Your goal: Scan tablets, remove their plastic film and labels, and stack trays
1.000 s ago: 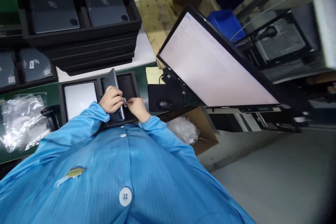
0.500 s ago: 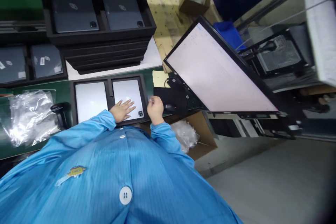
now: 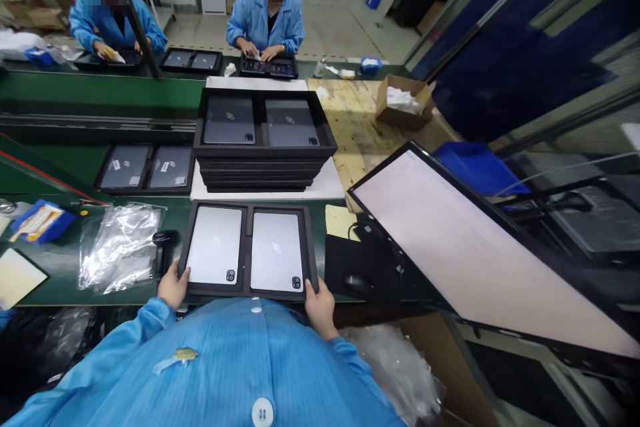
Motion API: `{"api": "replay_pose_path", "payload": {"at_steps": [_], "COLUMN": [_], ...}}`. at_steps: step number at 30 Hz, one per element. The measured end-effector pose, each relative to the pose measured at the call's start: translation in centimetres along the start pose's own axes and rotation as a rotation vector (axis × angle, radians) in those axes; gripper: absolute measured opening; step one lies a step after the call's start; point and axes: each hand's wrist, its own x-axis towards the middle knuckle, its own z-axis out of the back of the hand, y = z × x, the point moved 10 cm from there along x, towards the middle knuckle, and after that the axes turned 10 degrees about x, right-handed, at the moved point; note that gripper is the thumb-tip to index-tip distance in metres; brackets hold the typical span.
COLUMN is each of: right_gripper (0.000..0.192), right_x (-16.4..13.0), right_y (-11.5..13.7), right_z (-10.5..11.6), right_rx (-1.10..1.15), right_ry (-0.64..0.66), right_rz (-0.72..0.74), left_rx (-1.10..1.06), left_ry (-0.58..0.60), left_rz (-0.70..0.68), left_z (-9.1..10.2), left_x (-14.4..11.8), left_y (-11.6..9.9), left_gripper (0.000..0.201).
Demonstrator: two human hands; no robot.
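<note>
A worker's left hand (image 3: 173, 285) and right hand (image 3: 320, 303) grip opposite near corners of a black tray (image 3: 249, 248) on the green tabletop (image 3: 60, 280); it holds two silver tablets (image 3: 215, 245), apparently face down.

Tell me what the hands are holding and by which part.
Both grip the black tray: left hand at its near-left corner, right hand at its near-right corner.

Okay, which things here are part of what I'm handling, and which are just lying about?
In hand:
left hand and right hand gripping the black tray
two silver tablets in it

Lying about:
plastic bag
mouse
monitor
tray stack
</note>
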Motion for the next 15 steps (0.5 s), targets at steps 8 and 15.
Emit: {"api": "replay_pose_path", "payload": {"at_steps": [8,15], "right_gripper": [0.061,0.058], "right_x": [3.0,15.8], "right_y": [7.9,25.1], "right_z": [4.6,3.9], "right_rx": [0.096,0.002], "right_ry": [-0.086,0.028], "right_rz": [0.238,0.548], "left_rx": [-0.278,-0.203], "left_ry": [-0.289,-0.567], "left_rz": [0.002,-0.230], "left_z": [6.7,20.4], "left_x": [-3.3,5.2], "left_y": [-4.4,-18.3], "left_gripper": [0.059,0.052]}}
